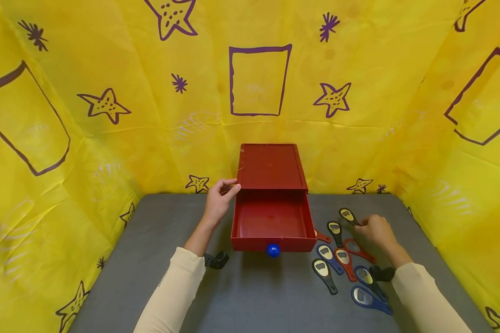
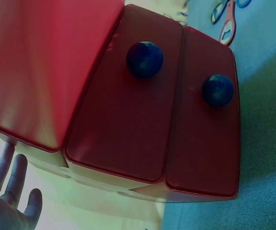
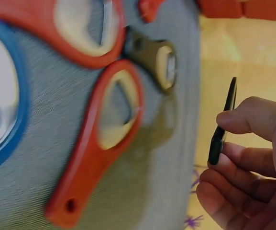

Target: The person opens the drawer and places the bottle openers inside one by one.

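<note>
A red drawer unit [image 1: 271, 166] stands at the back of the table, its top drawer [image 1: 271, 222] pulled out with nothing inside. A blue knob [image 1: 273, 250] is on the drawer's front. My left hand [image 1: 217, 201] touches the unit's upper left front edge; its fingers look extended in the left wrist view. To the right, my right hand [image 1: 378, 231] pinches a black bottle opener [image 1: 347, 214] by its handle between thumb and fingers. It shows edge-on in the right wrist view, held off the table.
Several red, blue and black bottle openers, among them a red one [image 1: 345, 263] and a blue one [image 1: 371, 299], lie on the grey table [image 1: 166, 286] right of the drawer. Two lower drawers [image 2: 121, 120] with blue knobs are closed. Yellow patterned cloth [image 1: 150, 152] surrounds the table.
</note>
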### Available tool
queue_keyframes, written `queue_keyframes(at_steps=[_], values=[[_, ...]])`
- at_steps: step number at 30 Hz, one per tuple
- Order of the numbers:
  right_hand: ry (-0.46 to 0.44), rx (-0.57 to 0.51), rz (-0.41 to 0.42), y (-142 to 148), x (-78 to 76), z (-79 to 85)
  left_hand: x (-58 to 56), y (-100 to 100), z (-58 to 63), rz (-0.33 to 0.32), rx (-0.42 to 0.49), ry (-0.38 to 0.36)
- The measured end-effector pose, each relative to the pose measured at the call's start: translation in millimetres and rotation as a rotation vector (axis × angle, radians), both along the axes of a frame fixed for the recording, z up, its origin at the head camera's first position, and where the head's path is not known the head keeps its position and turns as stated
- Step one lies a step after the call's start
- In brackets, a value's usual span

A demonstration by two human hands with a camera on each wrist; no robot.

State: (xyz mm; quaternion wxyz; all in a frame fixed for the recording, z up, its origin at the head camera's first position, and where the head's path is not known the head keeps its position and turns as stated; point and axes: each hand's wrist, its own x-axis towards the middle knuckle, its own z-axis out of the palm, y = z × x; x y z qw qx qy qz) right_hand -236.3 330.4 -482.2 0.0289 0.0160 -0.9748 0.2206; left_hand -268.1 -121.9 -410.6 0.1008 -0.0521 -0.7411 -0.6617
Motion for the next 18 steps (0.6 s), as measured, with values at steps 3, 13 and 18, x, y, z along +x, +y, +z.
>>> queue_keyframes(at_steps=[3,13,18], values=[[-0.008,-0.023,0.003,-5.7,-1.5,11.4,-0.3,-0.2,-0.3,0.002,0.001,0.0],[0.068,-0.079,0.032,-29.5,-3.4,65.5,-0.2,-0.4,1.3,-0.008,0.0,-0.025],[0.111,-0.09,0.052,-41.2,-3.8,94.0,8.6,1.9,13.0,-0.018,-0.009,-0.033]])
